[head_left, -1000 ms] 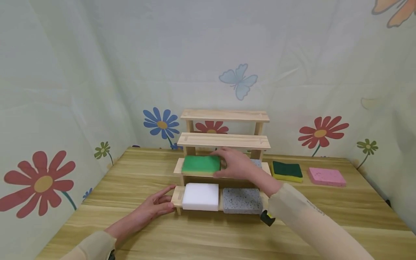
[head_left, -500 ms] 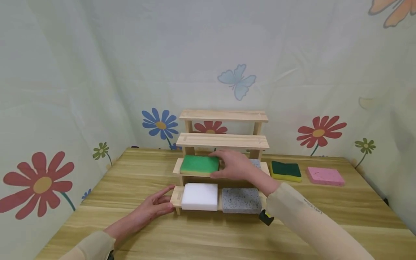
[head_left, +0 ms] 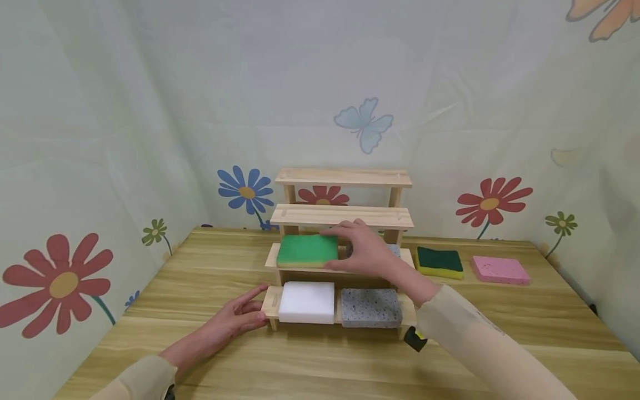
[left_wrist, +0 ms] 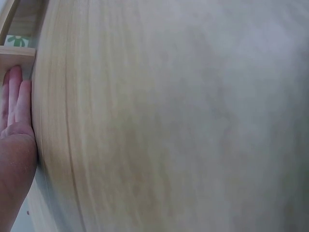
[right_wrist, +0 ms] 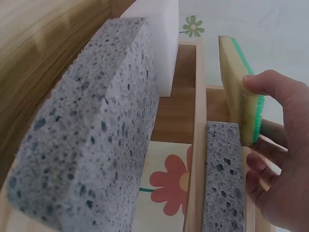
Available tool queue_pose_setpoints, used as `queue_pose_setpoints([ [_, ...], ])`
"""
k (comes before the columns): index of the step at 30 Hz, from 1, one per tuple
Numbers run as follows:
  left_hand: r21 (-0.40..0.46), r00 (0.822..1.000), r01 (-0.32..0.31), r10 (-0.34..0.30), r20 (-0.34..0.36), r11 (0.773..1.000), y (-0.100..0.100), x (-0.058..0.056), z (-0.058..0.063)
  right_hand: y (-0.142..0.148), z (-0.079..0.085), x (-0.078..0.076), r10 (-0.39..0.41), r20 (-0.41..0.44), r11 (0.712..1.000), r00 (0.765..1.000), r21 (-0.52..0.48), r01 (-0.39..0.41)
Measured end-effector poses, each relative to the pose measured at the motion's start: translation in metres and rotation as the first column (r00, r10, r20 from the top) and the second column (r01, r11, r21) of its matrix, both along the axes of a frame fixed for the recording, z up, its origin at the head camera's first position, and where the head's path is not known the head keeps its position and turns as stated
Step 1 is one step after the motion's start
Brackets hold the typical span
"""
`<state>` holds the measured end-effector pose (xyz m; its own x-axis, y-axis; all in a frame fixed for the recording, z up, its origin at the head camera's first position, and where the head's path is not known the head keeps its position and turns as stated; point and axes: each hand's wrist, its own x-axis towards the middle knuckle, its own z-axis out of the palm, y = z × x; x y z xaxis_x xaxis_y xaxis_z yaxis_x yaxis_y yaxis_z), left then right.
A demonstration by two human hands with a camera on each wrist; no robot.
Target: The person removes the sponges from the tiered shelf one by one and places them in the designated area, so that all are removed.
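My right hand pinches the right end of a green-and-yellow scouring sponge at the left part of the second step. In the right wrist view, the thumb lies on the yellow foam of the sponge and fingers are on its green side. Beside it on that step lies a grey speckled sponge, partly hidden by my hand in the head view. My left hand holds the left end of the stepped wooden rack's lowest board, thumb in front; its straight lower fingers reach under the board.
On the lowest step sit a white sponge and another grey speckled sponge. Right of the rack, a dark green-and-yellow sponge and a pink sponge lie on the wooden table. A flowered curtain hangs behind.
My right hand and the green-and-yellow sponge have risen slightly, uncovering more of the grey sponge beside them. The left hand has kept its place on the rack.
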<state>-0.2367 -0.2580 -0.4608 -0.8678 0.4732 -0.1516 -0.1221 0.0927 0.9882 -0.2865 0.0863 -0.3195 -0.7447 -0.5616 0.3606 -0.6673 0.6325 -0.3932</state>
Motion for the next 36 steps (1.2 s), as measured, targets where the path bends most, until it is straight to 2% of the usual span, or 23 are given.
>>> queue_pose_setpoints([
  [6, -0.005, 1.0, 0.001, -0.001, -0.003, 1.0, 0.0, 0.0, 0.0, 0.013, 0.003, 0.01, 0.04, -0.029, 0.992, 0.999, -0.122, -0.043],
  [17, 0.009, 1.0, 0.009, -0.009, -0.013, 1.0, -0.002, -0.002, -0.001, 0.043, 0.01, 0.032, 0.018, -0.026, 0.974, 1.0, -0.224, -0.023],
  [26, 0.016, 1.0, 0.02, -0.02, -0.022, 1.0, -0.001, -0.002, 0.0, 0.076, 0.009, 0.047, -0.063, -0.116, 0.959, 0.991, -0.284, 0.028],
  [36, 0.017, 1.0, 0.021, -0.021, -0.021, 1.0, -0.001, -0.002, -0.002, 0.112, 0.002, 0.058, -0.12, -0.235, 0.941, 0.965, -0.336, 0.035],
])
